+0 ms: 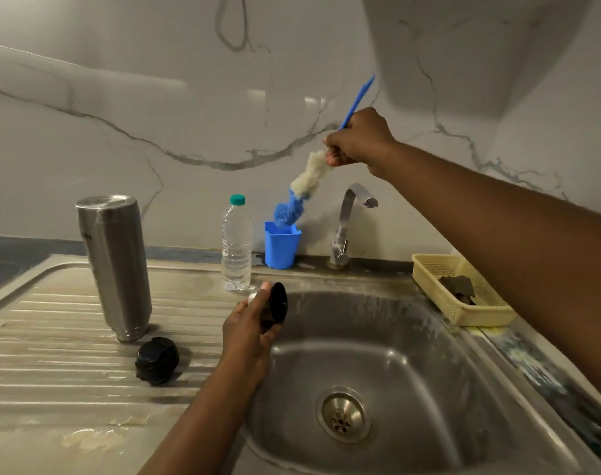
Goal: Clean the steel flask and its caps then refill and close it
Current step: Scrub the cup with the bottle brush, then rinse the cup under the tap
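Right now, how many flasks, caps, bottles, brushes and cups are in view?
Flask: 1
Caps: 2, the drainboard cap and the held cap
Bottle: 1
Brush: 1
Cup: 1
Total: 6

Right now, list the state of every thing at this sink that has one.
steel flask: upside down on the drainboard.
black cap: loose on the drainboard.
second cap: held in the left hand.
bottle brush: gripped by the right hand, tip at the blue cup.
water bottle: upright, capped.
tap: no water running.
sink: drain unplugged.
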{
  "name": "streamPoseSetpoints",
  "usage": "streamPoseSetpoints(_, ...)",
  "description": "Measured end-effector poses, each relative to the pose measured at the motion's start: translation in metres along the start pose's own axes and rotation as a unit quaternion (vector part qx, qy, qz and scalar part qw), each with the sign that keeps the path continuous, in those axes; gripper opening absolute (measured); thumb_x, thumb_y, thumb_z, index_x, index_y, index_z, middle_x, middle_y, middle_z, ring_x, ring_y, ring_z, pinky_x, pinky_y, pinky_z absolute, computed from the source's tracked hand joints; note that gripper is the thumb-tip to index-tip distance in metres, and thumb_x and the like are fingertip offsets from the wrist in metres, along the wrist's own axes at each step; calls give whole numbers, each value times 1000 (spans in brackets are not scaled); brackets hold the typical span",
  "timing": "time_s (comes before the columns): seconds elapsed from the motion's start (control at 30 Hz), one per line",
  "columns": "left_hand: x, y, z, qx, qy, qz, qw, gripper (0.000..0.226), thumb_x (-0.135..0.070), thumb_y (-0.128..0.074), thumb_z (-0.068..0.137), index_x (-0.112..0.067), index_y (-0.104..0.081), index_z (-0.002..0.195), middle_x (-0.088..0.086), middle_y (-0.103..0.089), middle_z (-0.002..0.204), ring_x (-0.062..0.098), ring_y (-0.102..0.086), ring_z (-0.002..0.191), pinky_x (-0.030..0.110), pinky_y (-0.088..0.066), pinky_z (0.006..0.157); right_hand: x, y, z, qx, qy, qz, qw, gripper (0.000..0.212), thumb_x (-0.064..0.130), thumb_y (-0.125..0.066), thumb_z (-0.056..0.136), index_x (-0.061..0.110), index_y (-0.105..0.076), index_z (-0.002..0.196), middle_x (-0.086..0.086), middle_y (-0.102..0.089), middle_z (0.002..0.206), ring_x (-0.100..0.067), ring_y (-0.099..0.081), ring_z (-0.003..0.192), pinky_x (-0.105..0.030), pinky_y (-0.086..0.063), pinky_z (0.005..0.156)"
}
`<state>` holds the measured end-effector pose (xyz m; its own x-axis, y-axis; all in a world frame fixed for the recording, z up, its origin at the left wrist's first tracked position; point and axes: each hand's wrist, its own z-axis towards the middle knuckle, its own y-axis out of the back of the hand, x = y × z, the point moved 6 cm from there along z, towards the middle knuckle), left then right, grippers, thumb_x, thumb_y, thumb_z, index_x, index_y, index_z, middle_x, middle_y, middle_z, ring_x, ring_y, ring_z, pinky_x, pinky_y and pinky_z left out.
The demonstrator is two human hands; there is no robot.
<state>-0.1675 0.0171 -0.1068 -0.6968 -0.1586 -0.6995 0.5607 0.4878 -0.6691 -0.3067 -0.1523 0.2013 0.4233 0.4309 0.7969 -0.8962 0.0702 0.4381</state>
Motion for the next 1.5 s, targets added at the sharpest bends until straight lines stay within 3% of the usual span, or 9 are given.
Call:
streamPoseSetpoints(0.3,3,1,2,6,13,-17,1000,41,-23,-78,93,1,-67,125,21,-74,119,28,-72,110,39,-61,85,-16,-70,27,40,-18,-112,993,27,9,-75,87,-1,-67,111,-16,-75,95,-15,-71,47,-23,-59,51)
streamPoseSetpoints(0.4,4,0,3,10,19,-21,1000,39,-23,-78,93,0,-67,123,20,-74,118,29,-71,113,38,-61,84,-32,-93,30,63,-23,-166,984,31,15,-80,85,4,-67,111,-12,-78,91,-22,-78,71,-35,-66,77)
streamPoseSetpoints(0.53,5,0,3,16,23,-14,1000,33,-23,-78,93,-4,-69,118,19,-76,114,28,-72,108,37,-60,82,-54,-107,31,69,-36,-190,979,32,14,-79,84,4,-66,111,-13,-78,100,-25,-78,88,-40,-64,86)
streamPoseSetpoints(0.7,5,1,3,16,27,-12,999,29,-23,-77,94,-5,-69,115,19,-76,113,28,-72,109,37,-60,84,-62,-100,31,82,-66,-128,986,27,11,-81,86,0,-64,104,-15,-75,95,-24,-77,73,-33,-66,72)
streamPoseSetpoints(1.0,0,2,0,4,19,-5,1000,39,-23,-78,93,0,-68,123,22,-73,121,30,-71,112,39,-60,84,-19,-22,11,115,-102,7,988,46,6,-82,88,-12,-59,122,-27,-71,103,-32,-79,85,-36,-66,78)
streamPoseSetpoints(1.23,-2,-6,-10,39,-9,69,997,31,-25,-80,91,-9,-72,116,17,-76,116,32,-72,111,44,-59,93,-22,27,-97,99,12,105,989,21,4,-75,92,-8,-71,109,-18,-77,90,-25,-78,76,-28,-63,67)
streamPoseSetpoints(1.3,1,-14,-11,63,-17,106,992,29,-26,-82,88,-10,-74,111,17,-78,111,32,-73,107,43,-59,88,-60,14,-139,159,28,113,980,32,8,-84,85,5,-74,116,-8,-79,101,-19,-77,89,-34,-64,83)
streamPoseSetpoints(1.4,3,-35,-12,92,-40,165,981,31,-25,-85,82,-7,-75,105,14,-80,98,31,-76,95,40,-61,81,-124,-20,-190,249,3,46,967,77,20,-94,75,29,-59,143,12,-64,138,-7,-60,129,-35,-55,105)
streamPoseSetpoints(1.5,1,-58,-10,110,-67,224,966,29,-18,-85,87,-7,-74,111,14,-81,98,30,-79,93,39,-66,77,-167,-51,-202,212,-5,40,976,98,36,-97,69,40,-46,152,15,-51,153,-6,-50,138,-29,-50,108)
